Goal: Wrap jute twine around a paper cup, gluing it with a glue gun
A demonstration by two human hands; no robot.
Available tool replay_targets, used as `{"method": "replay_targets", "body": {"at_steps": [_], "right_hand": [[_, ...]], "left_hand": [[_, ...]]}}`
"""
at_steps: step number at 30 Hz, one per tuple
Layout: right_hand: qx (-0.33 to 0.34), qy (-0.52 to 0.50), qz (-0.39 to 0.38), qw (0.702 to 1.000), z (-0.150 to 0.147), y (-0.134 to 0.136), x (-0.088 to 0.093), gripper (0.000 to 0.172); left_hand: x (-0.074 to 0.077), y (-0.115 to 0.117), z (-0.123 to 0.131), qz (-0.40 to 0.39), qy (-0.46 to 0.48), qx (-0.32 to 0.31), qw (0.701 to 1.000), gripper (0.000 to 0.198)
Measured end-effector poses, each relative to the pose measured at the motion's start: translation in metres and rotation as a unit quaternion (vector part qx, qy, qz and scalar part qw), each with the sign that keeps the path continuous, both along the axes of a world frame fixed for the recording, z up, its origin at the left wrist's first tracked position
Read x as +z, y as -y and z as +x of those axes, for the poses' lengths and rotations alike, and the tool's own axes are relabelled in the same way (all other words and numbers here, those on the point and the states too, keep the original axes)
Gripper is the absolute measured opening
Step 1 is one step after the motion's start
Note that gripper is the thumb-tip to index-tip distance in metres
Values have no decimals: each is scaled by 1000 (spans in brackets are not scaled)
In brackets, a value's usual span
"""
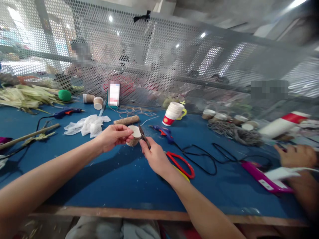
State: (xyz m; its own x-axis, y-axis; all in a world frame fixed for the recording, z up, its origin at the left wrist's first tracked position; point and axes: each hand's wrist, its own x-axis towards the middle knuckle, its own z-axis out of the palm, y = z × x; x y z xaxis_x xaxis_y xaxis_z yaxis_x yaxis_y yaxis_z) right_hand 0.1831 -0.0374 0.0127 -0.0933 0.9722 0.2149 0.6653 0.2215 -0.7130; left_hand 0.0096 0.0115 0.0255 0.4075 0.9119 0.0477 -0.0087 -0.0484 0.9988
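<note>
My left hand point(114, 135) pinches the rim of a small white paper cup point(134, 132), whose outer wall is wrapped in brown twine. The cup is tilted, with its mouth towards me. In my right hand point(157, 155) is a dark metal pliers-like tool point(144, 135), its jaws at the cup's right rim. Whether the jaws grip the rim I cannot tell. Just behind the cup lies a roll of brown twine point(126, 120). A blue glue gun point(161, 131) rests beyond my right hand. Large scissors with red and yellow handles point(181, 164) lie partly under my right wrist.
White mesh cloth point(90, 125) and another glue gun point(67, 113) lie left. Stacked paper cups point(172, 113) stand behind. Grey cord point(234, 132), black cable and a magenta power strip point(265, 177) lie right, near another person's hand point(296, 156). Perforated metal screen point(159, 59) closes the back.
</note>
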Motion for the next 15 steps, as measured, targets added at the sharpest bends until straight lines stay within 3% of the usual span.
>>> {"method": "replay_targets", "body": {"at_steps": [2,3,5,8,10,12,13,15], "right_hand": [[7,-18,-9,1000,2,-2,-1,31],[9,-28,-13,999,2,-2,-2,31],[10,-42,-19,999,4,-3,-3,32],[15,-48,-24,998,4,-4,-4,33],[20,-48,-26,998,3,-3,-4,33],[24,-48,-27,998,2,-2,-4,32],[25,-48,-27,998,1,-1,-4,32],[23,-47,-26,998,1,-1,-4,32]], "left_hand": [[10,-1,-8,205,-91,17,974,16],[15,-1,-12,326,-146,29,933,19],[24,-1,-19,518,-243,22,820,22],[28,-2,-22,660,-330,9,674,21],[24,-3,-21,698,-348,22,625,21],[17,-3,-18,708,-339,36,618,21],[13,-3,-16,699,-324,48,635,20],[5,-1,-11,633,-272,91,719,18]]}}
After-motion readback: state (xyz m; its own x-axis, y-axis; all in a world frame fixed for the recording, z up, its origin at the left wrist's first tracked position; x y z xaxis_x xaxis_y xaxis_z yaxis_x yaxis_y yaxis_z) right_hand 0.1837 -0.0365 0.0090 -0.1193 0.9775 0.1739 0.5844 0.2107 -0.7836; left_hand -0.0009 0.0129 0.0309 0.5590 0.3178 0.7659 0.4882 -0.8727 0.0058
